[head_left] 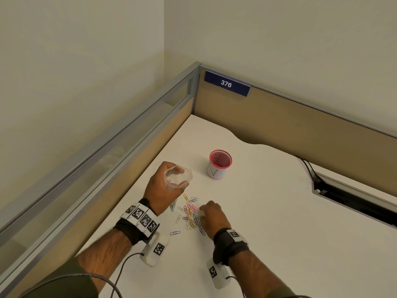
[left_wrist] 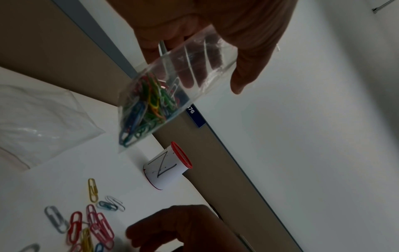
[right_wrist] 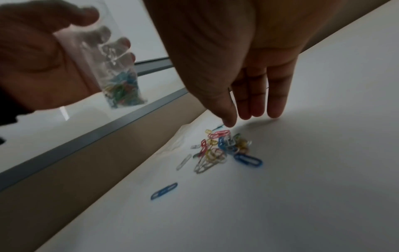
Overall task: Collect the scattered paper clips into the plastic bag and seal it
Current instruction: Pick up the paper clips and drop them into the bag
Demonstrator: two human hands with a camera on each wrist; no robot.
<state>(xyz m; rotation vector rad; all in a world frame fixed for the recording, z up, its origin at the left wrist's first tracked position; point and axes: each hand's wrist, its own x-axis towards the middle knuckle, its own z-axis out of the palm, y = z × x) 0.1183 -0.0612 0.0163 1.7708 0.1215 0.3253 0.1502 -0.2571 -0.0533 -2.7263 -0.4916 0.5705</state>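
Right hand (head_left: 212, 216) loose-fingered over clips (head_left: 190, 214), left hand (head_left: 165, 186) gripping bag (head_left: 178, 177), cup (head_left: 219, 164) beyond.

On the surface (head_left: 268, 211), the loose paper clips (head_left: 190, 214) lie in a cluster between the two hands. The left hand (head_left: 162, 188) is raised left of and behind the cluster, holding the plastic bag (head_left: 177, 177) with its mouth upward and more clips at its bottom. The right hand (head_left: 212, 216) is just right of the cluster, fingers (right_wrist: 254, 102) pointing down beside it. The cup (head_left: 219, 164) stands behind the clips, right of the bag. A second bag (left_wrist: 38, 122) lies flat left of the clips. Partition walls (head_left: 279, 121) meet at the corner behind the surface.
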